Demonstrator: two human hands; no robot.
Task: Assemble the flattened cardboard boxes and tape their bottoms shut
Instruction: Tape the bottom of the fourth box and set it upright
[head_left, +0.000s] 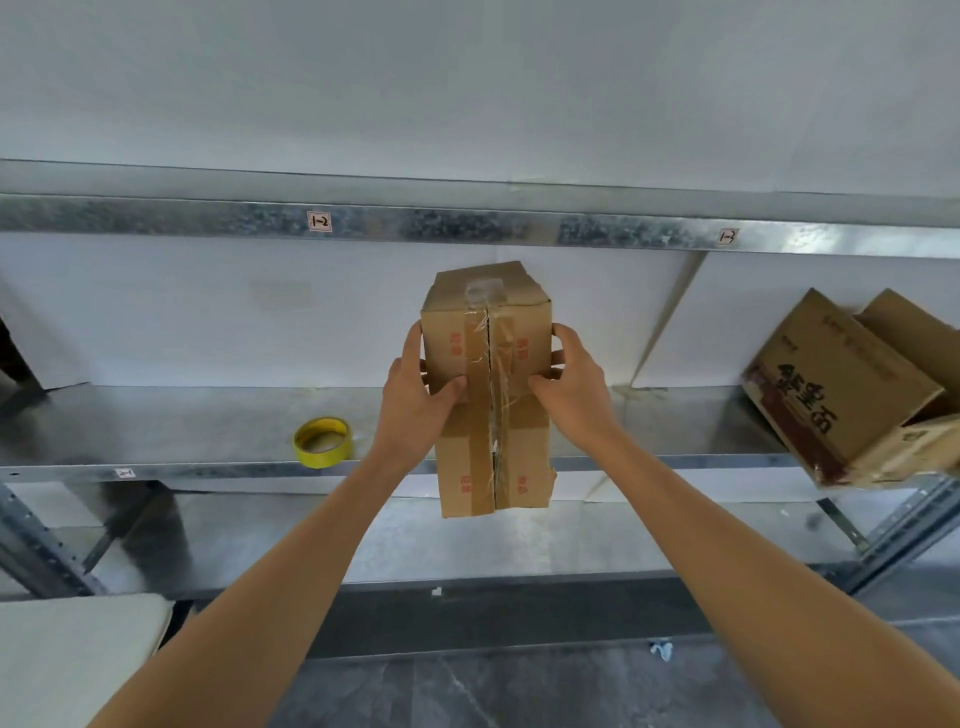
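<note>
Box (488, 389): left hand (415, 395) and right hand (571, 389) are gripping its sides, fingers curled, thumbs pressing the taped seam. Taping is looking finished; shelving (208, 426) beside the tape roll (322, 441) likely follows.

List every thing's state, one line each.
Small cardboard box: assembled, seam taped shut, held between both hands.
Left hand: grips the box's left side.
Right hand: grips the box's right side.
Yellow tape roll: lying flat on the shelf, untouched.
Printed box: tilted on the shelf.
</note>
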